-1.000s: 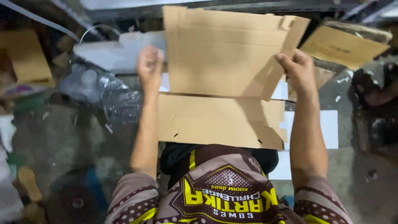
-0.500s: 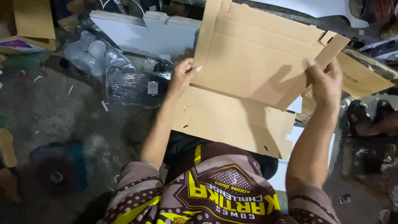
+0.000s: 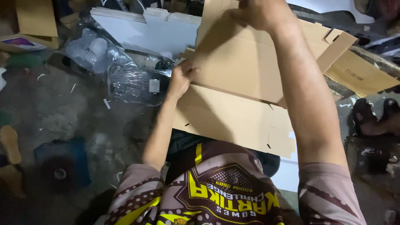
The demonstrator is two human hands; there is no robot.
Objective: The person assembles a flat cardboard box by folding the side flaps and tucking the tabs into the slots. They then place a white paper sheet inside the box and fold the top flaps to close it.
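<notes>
Cardboard sheet (image 3: 241,79), brown and creased, gripped by left hand (image 3: 181,79) at its edge, right hand (image 3: 258,14) on top

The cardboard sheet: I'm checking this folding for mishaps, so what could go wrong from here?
The cardboard sheet is gripped only at its edges, left hand on the left edge and right hand up at the top, so it might buckle off its crease. Its lower panel hangs over the lap and could crumple. The plastic-wrapped bundle lies close beside the left hand and could snag the edge.
</notes>
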